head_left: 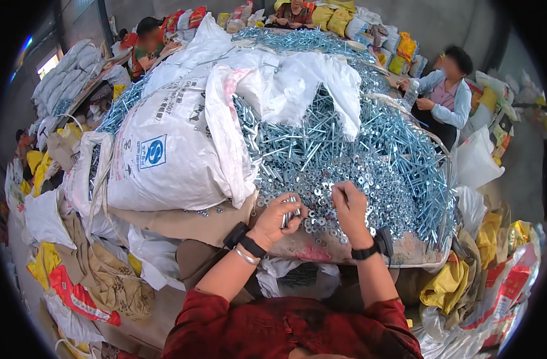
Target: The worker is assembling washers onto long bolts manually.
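Observation:
My left hand (278,216) is closed around several short silver metal rods (290,212) lying side by side, their sides showing between thumb and fingers. To its right, my right hand (351,210) hangs just over the washers with fingers curled into a pinch; what it holds, if anything, I cannot make out. Beneath and around both hands spreads a layer of loose washers (378,190). Behind them rises a big heap of long, thin, bluish-silver metal rods (321,137). A large white woven sack (178,143) lies left of my hands, its open mouth facing the heap.
White plastic sheeting (291,81) covers part of the heap. One person (444,96) sits at the right, another (148,51) at the far left, a third (292,15) at the back. Yellow bags (450,281) and brown sacking (115,281) lie about below the table's front edge (417,251).

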{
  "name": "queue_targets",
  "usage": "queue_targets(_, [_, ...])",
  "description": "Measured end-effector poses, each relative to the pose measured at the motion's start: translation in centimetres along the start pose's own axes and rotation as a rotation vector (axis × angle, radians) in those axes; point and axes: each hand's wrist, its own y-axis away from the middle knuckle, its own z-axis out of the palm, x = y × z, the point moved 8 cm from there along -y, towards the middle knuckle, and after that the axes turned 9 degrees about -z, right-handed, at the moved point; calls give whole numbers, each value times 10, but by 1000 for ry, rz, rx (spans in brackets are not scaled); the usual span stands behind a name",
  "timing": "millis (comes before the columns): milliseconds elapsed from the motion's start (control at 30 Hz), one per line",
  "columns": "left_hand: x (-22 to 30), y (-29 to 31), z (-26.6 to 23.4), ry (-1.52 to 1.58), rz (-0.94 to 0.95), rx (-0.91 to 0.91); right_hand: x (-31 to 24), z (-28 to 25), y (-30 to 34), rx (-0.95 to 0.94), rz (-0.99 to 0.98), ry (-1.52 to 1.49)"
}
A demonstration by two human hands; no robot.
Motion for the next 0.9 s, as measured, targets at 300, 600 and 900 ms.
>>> queue_targets(300, [37, 22, -12, -46, 132, 47, 5, 113, -69, -184, -295, 624])
queue_targets(600, [36, 24, -22, 45, 144, 131, 10, 144, -67, -309, -314, 736])
queue_targets(900, [35, 26, -30, 21, 190, 236, 12, 160, -65, -319, -285, 786])
